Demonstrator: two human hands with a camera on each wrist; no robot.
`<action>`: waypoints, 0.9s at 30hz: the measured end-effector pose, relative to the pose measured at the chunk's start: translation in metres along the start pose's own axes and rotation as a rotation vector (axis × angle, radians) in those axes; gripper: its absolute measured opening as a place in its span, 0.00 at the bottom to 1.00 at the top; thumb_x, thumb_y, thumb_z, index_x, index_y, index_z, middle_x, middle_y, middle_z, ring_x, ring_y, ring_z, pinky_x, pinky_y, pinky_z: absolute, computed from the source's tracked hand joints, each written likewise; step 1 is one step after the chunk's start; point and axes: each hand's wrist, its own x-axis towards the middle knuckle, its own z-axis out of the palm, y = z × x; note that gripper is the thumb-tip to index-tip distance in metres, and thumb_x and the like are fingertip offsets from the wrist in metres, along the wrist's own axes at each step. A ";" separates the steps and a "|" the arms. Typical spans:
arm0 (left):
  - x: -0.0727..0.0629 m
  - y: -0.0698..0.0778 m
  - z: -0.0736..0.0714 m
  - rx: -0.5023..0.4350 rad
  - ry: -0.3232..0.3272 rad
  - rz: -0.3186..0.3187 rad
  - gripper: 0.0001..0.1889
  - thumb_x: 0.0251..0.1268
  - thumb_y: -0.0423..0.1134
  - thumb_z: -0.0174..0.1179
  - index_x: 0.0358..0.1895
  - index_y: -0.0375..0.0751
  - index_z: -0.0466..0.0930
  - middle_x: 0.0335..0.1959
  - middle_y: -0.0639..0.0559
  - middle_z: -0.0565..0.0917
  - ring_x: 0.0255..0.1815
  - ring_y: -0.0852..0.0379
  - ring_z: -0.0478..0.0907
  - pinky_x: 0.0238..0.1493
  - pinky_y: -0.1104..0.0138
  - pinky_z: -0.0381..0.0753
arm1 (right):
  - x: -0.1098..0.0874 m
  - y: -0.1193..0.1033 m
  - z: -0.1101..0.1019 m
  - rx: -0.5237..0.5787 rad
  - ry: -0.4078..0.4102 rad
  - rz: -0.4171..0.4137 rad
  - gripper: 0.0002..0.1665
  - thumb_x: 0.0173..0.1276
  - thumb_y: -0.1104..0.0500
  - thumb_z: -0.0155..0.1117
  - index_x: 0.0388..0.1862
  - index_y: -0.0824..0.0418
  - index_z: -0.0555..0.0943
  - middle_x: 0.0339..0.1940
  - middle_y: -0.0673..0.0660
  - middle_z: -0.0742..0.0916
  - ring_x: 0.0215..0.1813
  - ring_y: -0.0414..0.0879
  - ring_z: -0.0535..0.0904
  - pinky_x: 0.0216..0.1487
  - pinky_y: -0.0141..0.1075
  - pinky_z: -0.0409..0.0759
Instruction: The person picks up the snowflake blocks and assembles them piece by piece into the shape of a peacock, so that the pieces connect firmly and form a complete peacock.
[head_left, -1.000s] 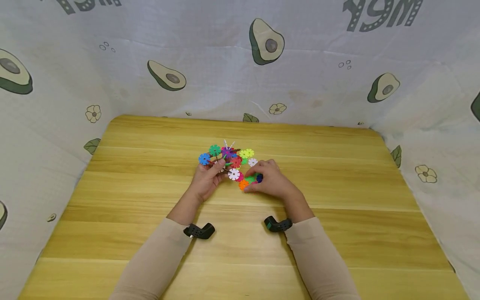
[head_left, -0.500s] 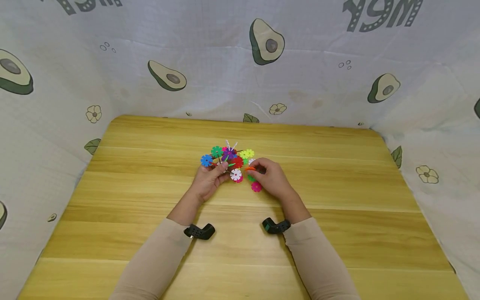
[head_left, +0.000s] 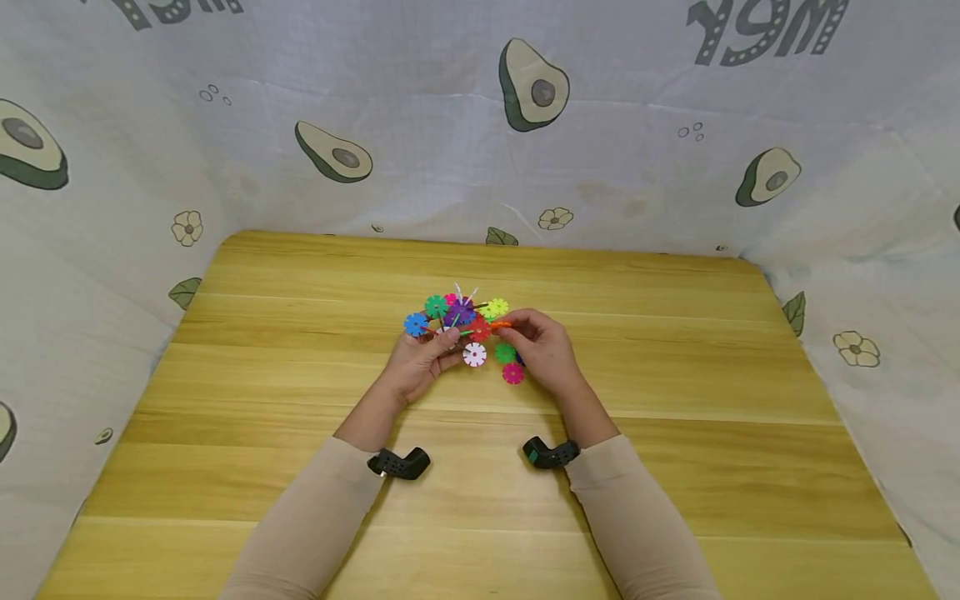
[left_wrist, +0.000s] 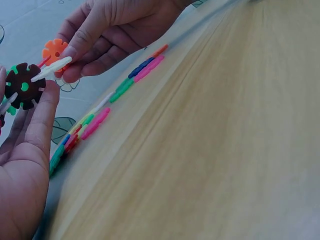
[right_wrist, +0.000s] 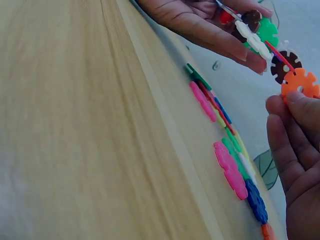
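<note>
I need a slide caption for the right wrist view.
Right hand pinches an orange notched disc; left hand holds interlocked discs.

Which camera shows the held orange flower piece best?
The right wrist view: the orange piece faces the camera, pinched by the right hand. The left wrist view shows it partly behind a white piece; the head view shows it edge-on.

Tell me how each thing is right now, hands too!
Left hand: holding the joined discs
Right hand: pinching the orange disc
Joined discs: held up
Orange disc: at their edge; can't tell if slotted in
Other discs: lying flat on the table
Cloth: hanging, creased
</note>
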 end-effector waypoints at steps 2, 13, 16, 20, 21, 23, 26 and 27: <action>0.000 0.000 0.001 0.005 0.006 -0.004 0.14 0.76 0.28 0.54 0.56 0.50 0.76 0.46 0.55 0.90 0.46 0.58 0.88 0.49 0.66 0.89 | 0.000 0.000 0.000 0.006 -0.004 0.001 0.08 0.73 0.65 0.65 0.48 0.67 0.84 0.46 0.66 0.89 0.43 0.36 0.87 0.47 0.27 0.87; 0.001 0.003 0.003 0.064 0.029 -0.031 0.17 0.76 0.27 0.54 0.59 0.49 0.78 0.45 0.57 0.89 0.45 0.60 0.87 0.50 0.67 0.89 | 0.001 -0.005 -0.002 -0.059 -0.015 -0.070 0.09 0.71 0.66 0.66 0.47 0.66 0.88 0.47 0.66 0.90 0.46 0.37 0.85 0.46 0.24 0.85; 0.002 0.004 0.003 0.061 0.030 -0.033 0.17 0.76 0.26 0.54 0.58 0.50 0.79 0.44 0.57 0.89 0.45 0.60 0.87 0.50 0.67 0.89 | 0.001 -0.006 -0.002 -0.093 -0.015 -0.073 0.08 0.71 0.66 0.67 0.45 0.65 0.89 0.47 0.64 0.91 0.47 0.39 0.85 0.47 0.23 0.84; 0.003 0.004 0.004 0.046 0.033 -0.040 0.17 0.76 0.24 0.52 0.56 0.49 0.78 0.43 0.55 0.89 0.44 0.59 0.87 0.51 0.66 0.89 | 0.001 -0.007 -0.003 -0.102 -0.014 -0.067 0.08 0.71 0.66 0.67 0.45 0.65 0.89 0.47 0.64 0.91 0.48 0.41 0.85 0.48 0.23 0.84; 0.003 0.005 0.005 0.046 0.037 -0.043 0.17 0.76 0.23 0.52 0.56 0.48 0.77 0.42 0.54 0.89 0.44 0.59 0.87 0.50 0.66 0.89 | 0.001 -0.007 -0.003 -0.103 -0.015 -0.068 0.08 0.71 0.66 0.67 0.45 0.65 0.89 0.47 0.64 0.91 0.48 0.41 0.85 0.48 0.23 0.84; 0.003 0.005 0.005 0.049 0.044 -0.047 0.17 0.76 0.23 0.51 0.57 0.48 0.77 0.42 0.54 0.89 0.44 0.59 0.87 0.50 0.67 0.89 | 0.002 -0.008 -0.003 -0.107 -0.013 -0.069 0.08 0.71 0.66 0.67 0.45 0.65 0.89 0.47 0.64 0.91 0.48 0.41 0.85 0.47 0.23 0.84; 0.004 0.005 0.006 0.045 0.054 -0.053 0.17 0.76 0.24 0.51 0.58 0.47 0.77 0.43 0.55 0.89 0.43 0.60 0.87 0.50 0.67 0.89 | 0.003 -0.008 -0.002 -0.129 -0.010 -0.055 0.09 0.71 0.64 0.68 0.46 0.64 0.89 0.47 0.63 0.91 0.47 0.43 0.86 0.47 0.23 0.84; 0.004 0.006 0.006 0.046 0.054 -0.050 0.17 0.77 0.24 0.51 0.59 0.47 0.77 0.44 0.55 0.89 0.44 0.60 0.87 0.50 0.67 0.89 | 0.003 -0.008 -0.002 -0.143 -0.009 -0.047 0.10 0.71 0.64 0.68 0.48 0.63 0.89 0.48 0.63 0.91 0.48 0.45 0.87 0.47 0.24 0.85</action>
